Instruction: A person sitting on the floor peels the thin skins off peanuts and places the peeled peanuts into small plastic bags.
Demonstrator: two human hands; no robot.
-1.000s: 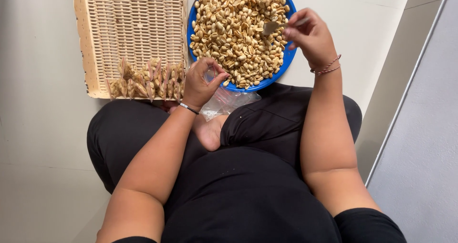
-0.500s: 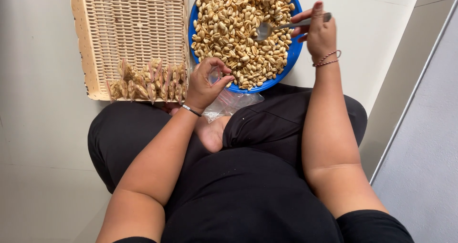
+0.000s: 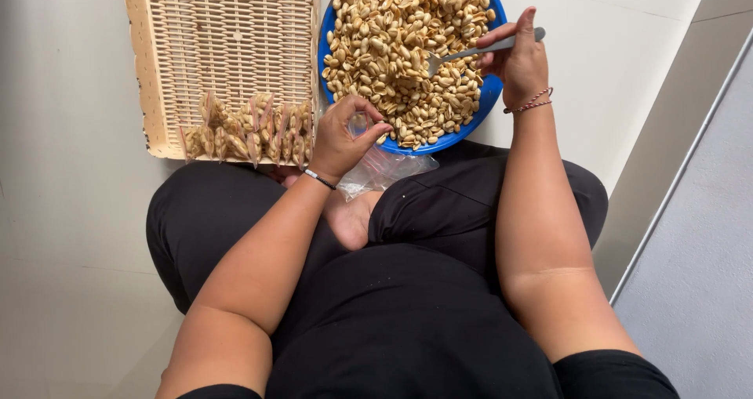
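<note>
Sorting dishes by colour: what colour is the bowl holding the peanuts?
Blue, seen in the head view: the bowl rim shows around the peanuts.

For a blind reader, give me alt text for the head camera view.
Seated cross-legged on the floor, a person's right hand holds a spoon over a blue bowl of peanuts; the left hand pinches a small clear bag beside a wicker tray holding filled packets.

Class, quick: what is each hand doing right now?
Left hand: closed, pinching a small clear plastic bag open.
Right hand: closed on a metal spoon over the blue bowl of peanuts.
</note>
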